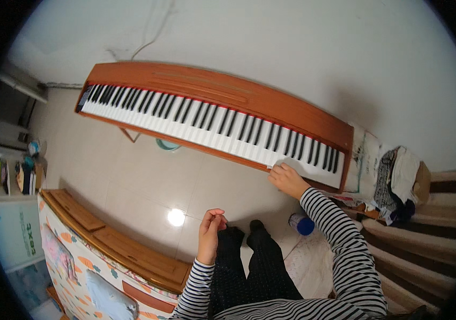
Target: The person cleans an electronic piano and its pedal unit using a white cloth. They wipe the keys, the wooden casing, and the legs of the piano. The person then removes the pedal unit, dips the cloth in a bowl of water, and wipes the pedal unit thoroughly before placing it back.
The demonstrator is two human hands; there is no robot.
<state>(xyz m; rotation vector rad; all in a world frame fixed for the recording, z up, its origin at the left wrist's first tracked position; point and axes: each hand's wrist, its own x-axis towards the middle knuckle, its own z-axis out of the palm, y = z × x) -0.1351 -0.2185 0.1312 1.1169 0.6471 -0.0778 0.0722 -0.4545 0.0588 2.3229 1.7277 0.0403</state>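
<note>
A digital piano (pixel 212 86) with a brown wooden case stands against the wall, its black and white keys (pixel 228 138) uncovered. My right hand (pixel 288 180) is at the front edge of the keys, towards their right end, with its fingers curled. A small pale bit shows beside the fingertips; whether I grip it is unclear, as the hand hides its inner side. My left hand (pixel 209 236) hangs above the floor in front of my left leg. Its fingers are loosely bent and apart, and nothing is seen in them.
A blue-lidded tub (pixel 304 226) stands on the floor near my feet. Clothes (pixel 400 176) are piled right of the piano, beside wooden slats (pixel 424 236). At left is a bed's wooden edge (pixel 132 248) with a carrot-print sheet. A teal basin (pixel 168 145) sits beneath the piano.
</note>
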